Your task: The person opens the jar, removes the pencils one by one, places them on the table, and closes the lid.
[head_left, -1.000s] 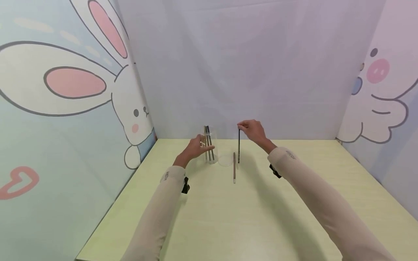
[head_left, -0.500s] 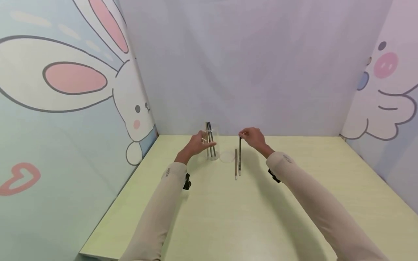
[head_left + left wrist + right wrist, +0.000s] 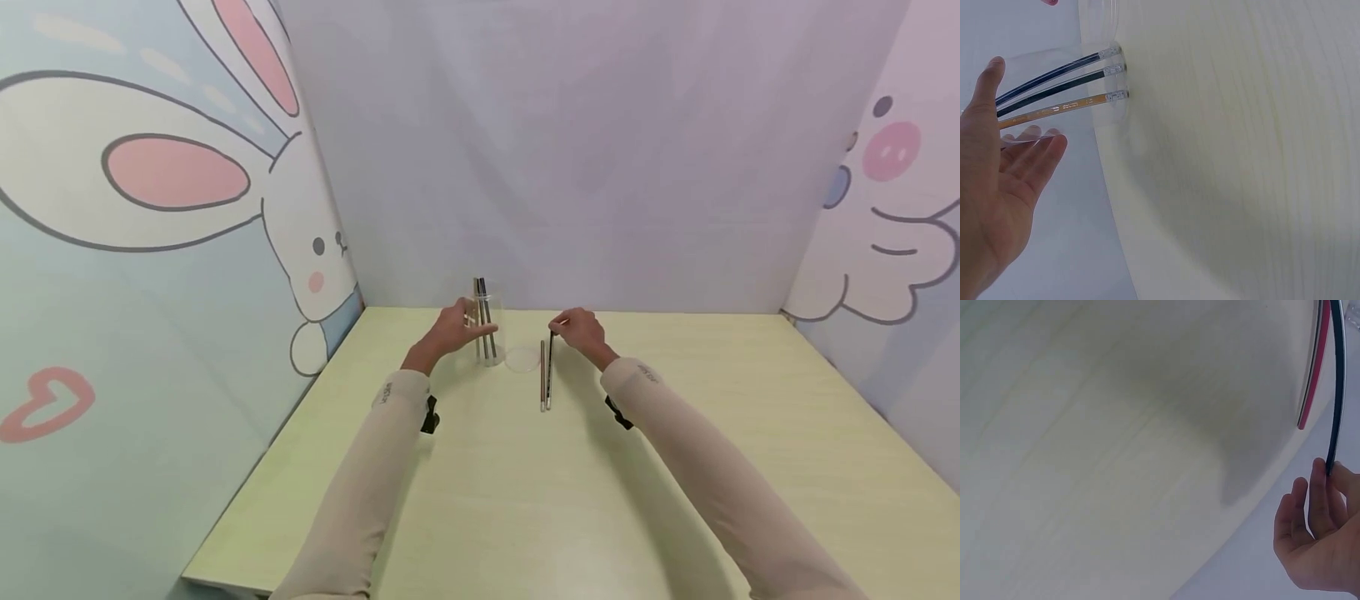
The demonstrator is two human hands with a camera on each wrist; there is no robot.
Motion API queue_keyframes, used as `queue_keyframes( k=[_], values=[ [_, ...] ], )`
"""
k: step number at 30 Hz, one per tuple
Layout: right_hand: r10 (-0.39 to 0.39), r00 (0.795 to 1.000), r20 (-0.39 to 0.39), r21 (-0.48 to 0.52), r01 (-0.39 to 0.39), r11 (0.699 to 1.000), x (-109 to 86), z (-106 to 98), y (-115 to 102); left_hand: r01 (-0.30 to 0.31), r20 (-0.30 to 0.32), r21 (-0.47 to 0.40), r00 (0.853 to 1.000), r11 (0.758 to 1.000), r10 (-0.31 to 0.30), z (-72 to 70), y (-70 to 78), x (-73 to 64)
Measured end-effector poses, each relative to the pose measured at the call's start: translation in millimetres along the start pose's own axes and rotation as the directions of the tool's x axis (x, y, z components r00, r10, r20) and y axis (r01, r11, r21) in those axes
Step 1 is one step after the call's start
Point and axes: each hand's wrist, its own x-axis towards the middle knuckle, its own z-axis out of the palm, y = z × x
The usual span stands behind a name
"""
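Observation:
My left hand (image 3: 450,329) grips a clear cylindrical container (image 3: 500,321) standing upright at the table's far side, thumb across its front. Inside lean a dark blue pencil (image 3: 1054,77), a dark green pencil (image 3: 1060,92) and a yellow pencil (image 3: 1063,109), with their ferrule ends at the bottom. Farther right, my right hand (image 3: 581,329) pinches a dark pencil (image 3: 551,371) by its far end between thumb and fingertips. That pencil slopes down toward me, its white-tipped end at or near the table. Just left of it lies a red-and-black striped pencil (image 3: 1314,369).
A clear round lid (image 3: 522,360) lies flat between the container and the striped pencil. The pale wood table (image 3: 480,500) meets a pale curtain (image 3: 585,167) behind and cartoon-printed walls on both sides.
My right hand has lowered the dark pencil from upright to a slope beside the striped one, its white-tipped end swinging toward me. My left hand keeps its grip on the container.

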Motion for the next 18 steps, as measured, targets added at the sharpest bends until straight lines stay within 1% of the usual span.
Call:
queue_keyframes(
  k=[7,12,18],
  values=[
    [0.041,0.999,0.016,0.001,-0.041,0.999,-1.7,12,-1,-0.009,0.001,-0.012,1.0,1.0,0.009,-2.9,0.6,-1.9],
    [0.049,0.998,0.036,0.015,-0.05,0.999,-5.3,17,-2,-0.001,0.001,-0.006,1.0,1.0,0.001,-2.9,1.6,-2.3],
    [0.057,0.998,0.033,0.015,-0.057,0.998,-8.0,23,-5,-0.003,0.0,-0.002,1.0,1.0,0.003,-3.2,1.5,-2.1]
  ],
)
